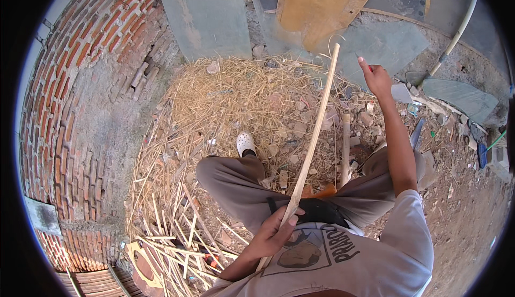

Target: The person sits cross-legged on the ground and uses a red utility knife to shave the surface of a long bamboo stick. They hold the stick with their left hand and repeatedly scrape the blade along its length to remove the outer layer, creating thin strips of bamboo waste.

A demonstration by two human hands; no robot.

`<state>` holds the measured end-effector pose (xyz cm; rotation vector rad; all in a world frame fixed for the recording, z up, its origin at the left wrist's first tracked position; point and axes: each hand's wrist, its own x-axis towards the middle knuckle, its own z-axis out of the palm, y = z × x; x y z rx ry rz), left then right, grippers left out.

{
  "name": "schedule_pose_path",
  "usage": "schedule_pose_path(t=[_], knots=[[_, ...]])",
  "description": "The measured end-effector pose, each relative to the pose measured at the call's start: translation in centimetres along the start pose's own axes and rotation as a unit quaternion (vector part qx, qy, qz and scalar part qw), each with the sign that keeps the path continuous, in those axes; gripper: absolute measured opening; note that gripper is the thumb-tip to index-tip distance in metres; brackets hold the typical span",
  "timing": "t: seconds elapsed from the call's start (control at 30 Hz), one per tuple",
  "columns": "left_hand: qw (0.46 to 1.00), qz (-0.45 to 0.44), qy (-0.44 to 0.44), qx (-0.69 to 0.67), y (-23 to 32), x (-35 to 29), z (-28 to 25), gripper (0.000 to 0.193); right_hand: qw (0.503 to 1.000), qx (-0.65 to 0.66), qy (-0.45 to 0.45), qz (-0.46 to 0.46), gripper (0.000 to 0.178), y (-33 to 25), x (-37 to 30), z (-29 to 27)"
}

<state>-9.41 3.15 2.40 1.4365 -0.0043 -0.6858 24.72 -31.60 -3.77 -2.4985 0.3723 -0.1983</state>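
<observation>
A long pale strip of split bamboo or wood (314, 149) slants up from my lap, away from my body. My left hand (274, 233) is closed around its lower part, in front of my shirt. Thin curled shavings (328, 47) cling to its far tip. My right hand (376, 79) is closed to the right of that tip, apart from the strip, with the thumb pointing forward. A bit of red and a thin dark edge show at the fist, seemingly a small knife (370, 69); most of it is hidden by the fingers.
Many cut strips (185, 243) lie in a pile at the lower left. A short pole (346, 147) lies between my legs. Shavings and rubble (230, 93) cover the ground ahead. Grey sheets (206, 18) and a tan board (322, 7) lean at the back; a brick wall (70, 120) stands left.
</observation>
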Motion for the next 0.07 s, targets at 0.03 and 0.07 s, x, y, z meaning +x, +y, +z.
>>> schedule_pose_path(t=[0.03,0.07], knots=[[0.998,0.009,0.006,-0.055,-0.1,0.3,-0.6,0.029,0.999,-0.001,-0.010,-0.032,0.084,-1.8,-1.8,0.1],[0.999,0.017,-0.014,-0.038,-1.0,0.8,-1.6,0.040,0.996,0.000,-0.032,-0.080,0.084,-4.1,-4.0,-0.9]])
